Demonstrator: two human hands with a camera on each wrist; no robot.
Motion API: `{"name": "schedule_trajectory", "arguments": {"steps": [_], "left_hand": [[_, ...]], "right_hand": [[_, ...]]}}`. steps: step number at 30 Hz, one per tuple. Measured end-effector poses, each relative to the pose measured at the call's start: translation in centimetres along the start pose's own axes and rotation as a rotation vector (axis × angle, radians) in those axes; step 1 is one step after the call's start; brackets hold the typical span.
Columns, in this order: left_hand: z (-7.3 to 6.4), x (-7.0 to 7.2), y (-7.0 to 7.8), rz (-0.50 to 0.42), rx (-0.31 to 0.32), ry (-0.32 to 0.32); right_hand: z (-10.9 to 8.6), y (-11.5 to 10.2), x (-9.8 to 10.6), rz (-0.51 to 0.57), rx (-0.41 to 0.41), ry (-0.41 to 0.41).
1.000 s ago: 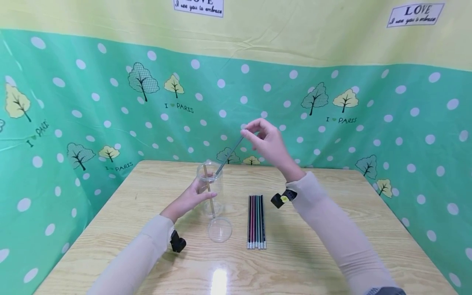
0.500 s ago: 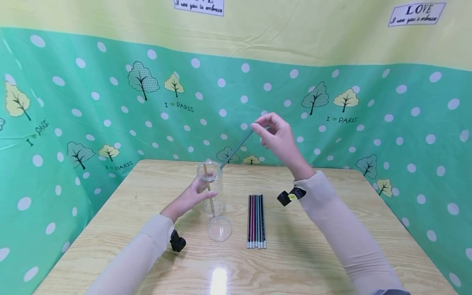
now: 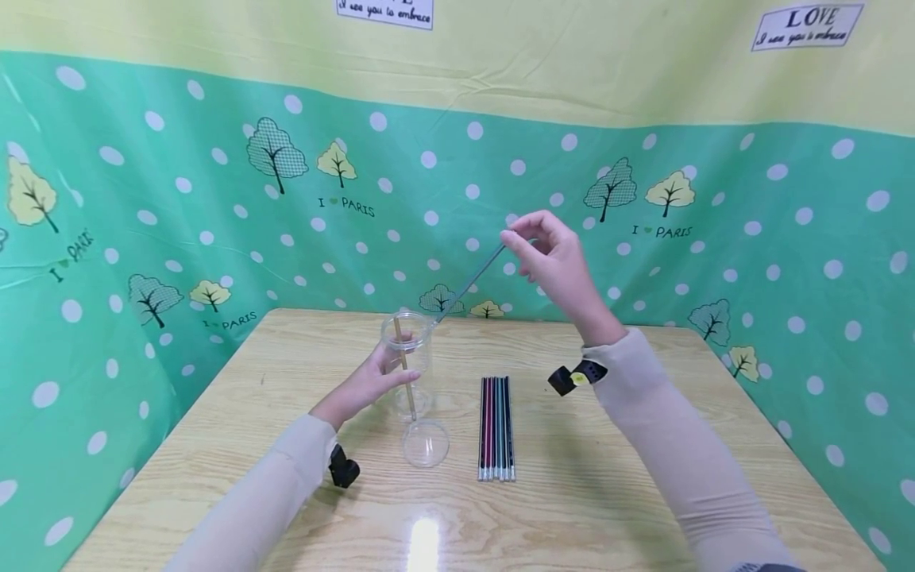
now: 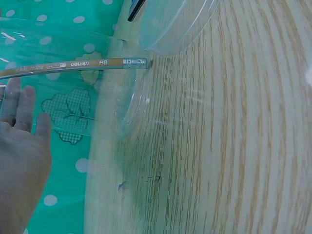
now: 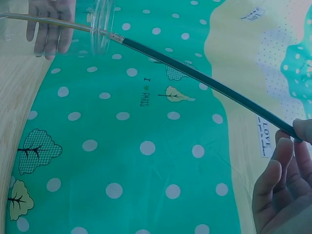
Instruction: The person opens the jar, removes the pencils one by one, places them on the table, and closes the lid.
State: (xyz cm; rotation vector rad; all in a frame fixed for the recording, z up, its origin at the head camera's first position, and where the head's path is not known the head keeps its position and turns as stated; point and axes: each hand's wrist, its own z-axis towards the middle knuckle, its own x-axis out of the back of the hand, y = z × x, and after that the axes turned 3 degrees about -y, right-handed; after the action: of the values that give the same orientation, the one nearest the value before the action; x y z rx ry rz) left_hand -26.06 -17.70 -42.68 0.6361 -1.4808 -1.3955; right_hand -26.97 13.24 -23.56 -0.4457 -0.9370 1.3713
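My left hand [image 3: 368,385] grips an upright clear plastic jar [image 3: 427,361], thumb in front and fingers behind. Inside leans a gold-brown pencil [image 4: 87,64], its eraser end at the bottom. Above and right of the jar, my right hand [image 3: 556,260] pinches a dark green pencil [image 5: 195,73] by its point end between thumb and fingertips. It slants down to the left, with its eraser end right at the jar's rim [image 5: 103,27]. The right wrist view shows the left fingers [image 5: 51,31] through the jar wall.
A round clear lid [image 3: 426,445] lies on the wooden table [image 3: 600,469] in front of the jar. Right of it, several dark and red pencils [image 3: 496,429] lie side by side, eraser ends toward me. A green and yellow patterned curtain [image 3: 515,159] hangs behind the table.
My right hand has moved up and to the right, drawing the green pencil's lower end from inside the jar's mouth to its rim. The left hand and jar have stayed put.
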Motion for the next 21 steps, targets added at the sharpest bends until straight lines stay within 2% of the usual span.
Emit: {"name": "schedule_trajectory", "arguments": {"steps": [21], "left_hand": [[0.0,0.1,-0.3,-0.001,-0.013,0.003]], "right_hand": [[-0.9,1.5,1.4,-0.086,-0.071,-0.035]]}}
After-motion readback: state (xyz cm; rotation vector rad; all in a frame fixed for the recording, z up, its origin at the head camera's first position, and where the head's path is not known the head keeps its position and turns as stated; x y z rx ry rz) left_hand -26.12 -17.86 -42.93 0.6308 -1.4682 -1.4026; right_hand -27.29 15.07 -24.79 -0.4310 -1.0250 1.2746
